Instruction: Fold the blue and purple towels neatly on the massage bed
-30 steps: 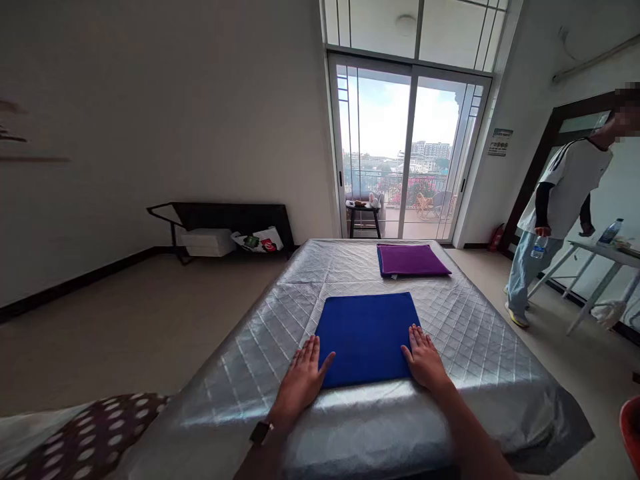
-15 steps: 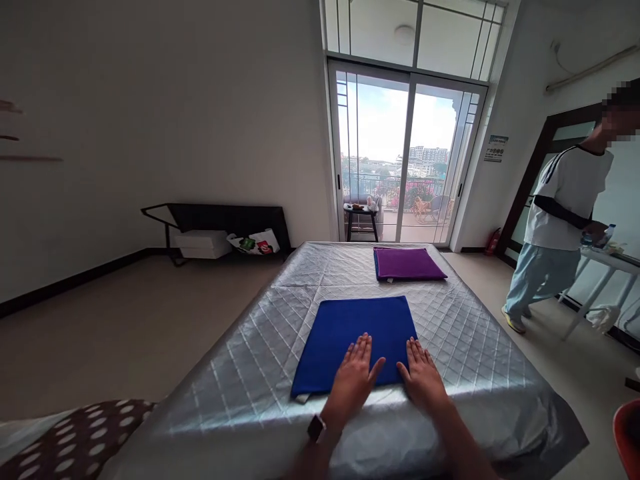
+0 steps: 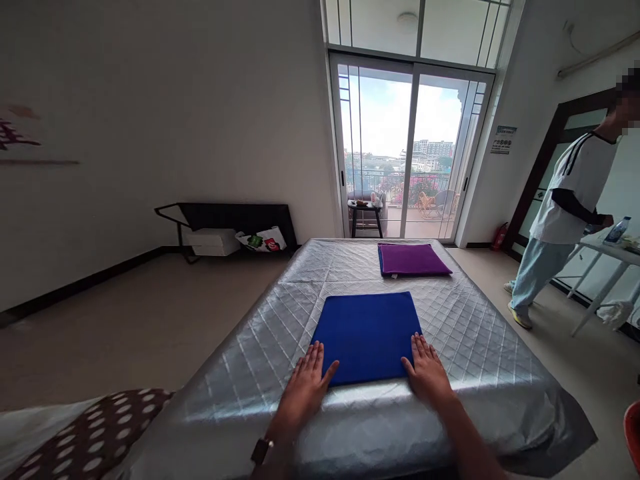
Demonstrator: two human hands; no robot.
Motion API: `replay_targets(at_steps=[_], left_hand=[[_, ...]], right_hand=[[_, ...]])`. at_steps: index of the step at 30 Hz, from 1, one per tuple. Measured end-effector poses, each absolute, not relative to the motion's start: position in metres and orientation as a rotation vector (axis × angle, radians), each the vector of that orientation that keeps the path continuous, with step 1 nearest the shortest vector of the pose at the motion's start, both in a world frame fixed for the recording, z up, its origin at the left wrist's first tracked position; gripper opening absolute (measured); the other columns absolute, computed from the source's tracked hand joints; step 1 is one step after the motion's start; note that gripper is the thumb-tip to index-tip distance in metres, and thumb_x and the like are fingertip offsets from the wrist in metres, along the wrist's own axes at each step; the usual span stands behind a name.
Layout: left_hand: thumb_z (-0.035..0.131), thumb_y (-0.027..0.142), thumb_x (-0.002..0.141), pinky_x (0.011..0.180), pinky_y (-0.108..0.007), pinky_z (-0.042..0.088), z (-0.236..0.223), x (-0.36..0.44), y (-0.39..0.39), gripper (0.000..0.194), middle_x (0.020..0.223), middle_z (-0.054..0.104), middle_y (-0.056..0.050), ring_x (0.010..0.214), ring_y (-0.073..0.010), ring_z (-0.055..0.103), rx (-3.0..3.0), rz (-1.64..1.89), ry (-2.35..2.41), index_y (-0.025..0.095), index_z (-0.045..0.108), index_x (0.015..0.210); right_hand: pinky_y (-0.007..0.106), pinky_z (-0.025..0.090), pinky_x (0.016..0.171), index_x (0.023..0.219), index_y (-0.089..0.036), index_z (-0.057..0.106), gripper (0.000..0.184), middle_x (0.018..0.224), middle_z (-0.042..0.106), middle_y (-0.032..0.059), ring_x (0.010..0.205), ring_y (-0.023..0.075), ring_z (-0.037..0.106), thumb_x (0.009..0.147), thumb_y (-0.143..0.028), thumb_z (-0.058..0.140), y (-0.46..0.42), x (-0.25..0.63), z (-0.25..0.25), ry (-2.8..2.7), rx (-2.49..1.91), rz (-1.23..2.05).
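Blue cloth (image 3: 367, 337) lying flat btwn L grip (image 3: 307, 380) & R grip (image 3: 426, 367), on silver quilted cover (image 3: 257, 353) | L grip: released, palm dn, at cloth's near-L edge | R grip: same, near-R edge | purple cloth (image 3: 414, 259) beyond R grip, well apart, same cover | dk wristwatch (image 3: 260, 451) just behind L grip

The person's left hand (image 3: 306, 383) is spread palm down just below mid-frame, the right hand (image 3: 427, 372) right of centre. Both have fingers straight, thumbs angled inward. The forearms (image 3: 470, 433) converge upward from the bottom edge.
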State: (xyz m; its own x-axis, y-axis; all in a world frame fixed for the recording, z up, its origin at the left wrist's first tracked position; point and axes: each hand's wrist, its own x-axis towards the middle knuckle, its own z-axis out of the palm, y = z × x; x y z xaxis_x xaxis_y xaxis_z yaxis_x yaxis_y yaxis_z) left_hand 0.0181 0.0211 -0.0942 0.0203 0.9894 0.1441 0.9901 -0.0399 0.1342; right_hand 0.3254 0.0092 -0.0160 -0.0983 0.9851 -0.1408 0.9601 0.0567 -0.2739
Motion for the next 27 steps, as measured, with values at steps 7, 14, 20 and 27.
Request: replay_targets(at_steps=[7,14,20,27], left_hand=[[0.020,0.066,0.096,0.120,-0.045,0.031,-0.106,0.006,0.014,0.084,0.158,0.036,-0.018,0.148,-0.0279,0.031,-2.164,-0.540,-2.151,0.005,0.036,0.151],[0.020,0.065,0.096,0.119,-0.043,0.032,-0.099,0.005,0.014,0.082,0.157,0.038,-0.018,0.146,-0.0267,0.036,-2.197,-0.528,-2.212,0.007,0.038,0.150],[0.022,0.069,0.094,0.118,-0.049,0.033,-0.063,0.025,0.036,0.091,0.153,0.039,-0.029,0.145,-0.0346,0.036,-2.166,-0.293,-2.327,-0.004,0.043,0.145],[0.013,0.058,0.100,0.121,-0.040,0.027,-0.029,0.142,0.085,0.073,0.159,0.036,-0.015,0.149,-0.0223,0.029,-2.801,-0.355,-1.626,0.011,0.040,0.150]], right_hand=[[0.038,0.010,0.123,0.158,-0.011,0.020,0.067,0.164,0.018,0.0092,0.153,0.0196,0.013,0.102,-0.047,0.020,0.019,0.324,-0.016,-2.239,-2.080,0.331],[0.038,0.013,0.122,0.157,-0.005,0.022,0.065,0.164,0.019,0.0136,0.153,0.0206,0.014,0.103,-0.040,0.021,0.066,0.316,0.000,-2.248,-2.047,0.314],[0.037,0.012,0.122,0.156,-0.004,0.023,0.065,0.163,0.021,0.0140,0.153,0.0208,0.014,0.102,-0.039,0.023,0.076,0.316,-0.018,-2.181,-2.046,0.287],[0.038,0.012,0.122,0.157,-0.005,0.023,0.065,0.163,0.021,0.0140,0.153,0.0208,0.015,0.102,-0.040,0.023,0.075,0.316,-0.020,-2.172,-2.043,0.291]])
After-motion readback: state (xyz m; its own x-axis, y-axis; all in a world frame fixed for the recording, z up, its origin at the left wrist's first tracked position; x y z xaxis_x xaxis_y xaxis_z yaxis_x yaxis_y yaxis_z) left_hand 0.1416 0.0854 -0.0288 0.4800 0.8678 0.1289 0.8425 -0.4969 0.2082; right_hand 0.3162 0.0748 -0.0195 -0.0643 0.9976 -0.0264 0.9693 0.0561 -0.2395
